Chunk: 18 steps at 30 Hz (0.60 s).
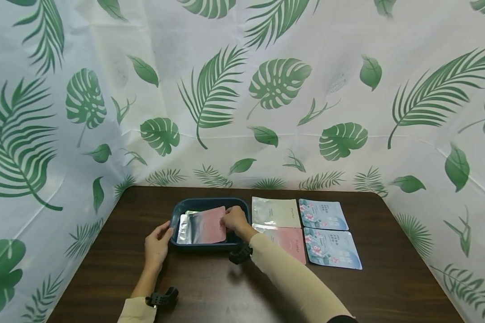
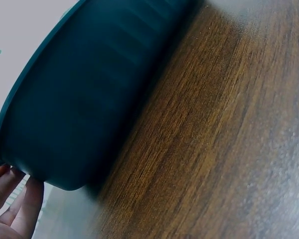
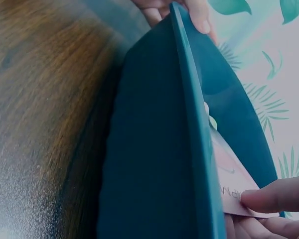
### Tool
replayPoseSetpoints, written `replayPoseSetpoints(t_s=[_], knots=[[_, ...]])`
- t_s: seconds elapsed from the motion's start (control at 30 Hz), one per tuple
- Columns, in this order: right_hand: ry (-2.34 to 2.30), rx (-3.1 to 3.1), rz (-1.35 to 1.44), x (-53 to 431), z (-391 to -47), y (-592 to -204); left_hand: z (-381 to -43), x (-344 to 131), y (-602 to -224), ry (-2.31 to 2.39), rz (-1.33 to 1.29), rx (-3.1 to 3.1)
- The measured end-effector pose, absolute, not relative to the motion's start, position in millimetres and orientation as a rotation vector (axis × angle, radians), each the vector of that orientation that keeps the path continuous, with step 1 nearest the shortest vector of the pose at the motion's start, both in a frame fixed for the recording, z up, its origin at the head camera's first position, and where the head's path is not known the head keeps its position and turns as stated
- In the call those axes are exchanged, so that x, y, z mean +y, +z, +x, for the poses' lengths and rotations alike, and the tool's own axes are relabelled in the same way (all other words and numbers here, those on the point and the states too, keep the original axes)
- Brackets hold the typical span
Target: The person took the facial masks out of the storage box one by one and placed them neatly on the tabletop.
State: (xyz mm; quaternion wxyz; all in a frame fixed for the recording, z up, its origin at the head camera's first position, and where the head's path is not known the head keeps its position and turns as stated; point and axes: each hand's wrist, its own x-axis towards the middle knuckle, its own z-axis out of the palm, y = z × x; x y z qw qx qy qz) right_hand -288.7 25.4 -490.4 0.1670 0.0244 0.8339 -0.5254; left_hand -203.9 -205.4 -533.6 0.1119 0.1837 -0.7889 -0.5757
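Note:
A dark blue plastic tray (image 1: 214, 204) sits on the table. My left hand (image 1: 157, 242) grips its left end, thumb over the rim and fingers (image 2: 30, 204) against the outer wall. Inside the tray, my right hand (image 1: 235, 220) pinches the right edge of a pink face mask packet (image 1: 212, 224), thumb on top and other fingers beneath. The packet's silvery end points left. In the right wrist view the pinched pink corner shows printed letters near the thumb (image 3: 259, 199). A pale greenish edge of something peeks out behind the pink packet, mostly covered by it.
Right of the tray lie a pale yellow-green packet (image 1: 276, 213), another pink packet (image 1: 293, 244) partly under my right forearm, and two blue floral packets (image 1: 325, 215). The dark wooden table (image 1: 202, 287) backs onto a leaf-patterned sheet (image 1: 226, 170).

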Motion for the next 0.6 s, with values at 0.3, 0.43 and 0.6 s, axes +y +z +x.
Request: replayPoseSetpoints(t_s=[0.3,0.43,0.6], knots=[[-1.433,2.367,0.002,27.3,-286.0,-489.4,-204.1,-205.2,-534.7,-1.669,0.531,-2.304],[-1.461,2.397,0.015,26.8,-285.9,-490.1,-204.2,-206.0,-535.3,-1.674,0.525,-2.29],[-1.497,2.398,0.037,28.4,-286.4,-488.2,-203.4,-205.9,-534.2,-1.677,0.532,-2.307]])
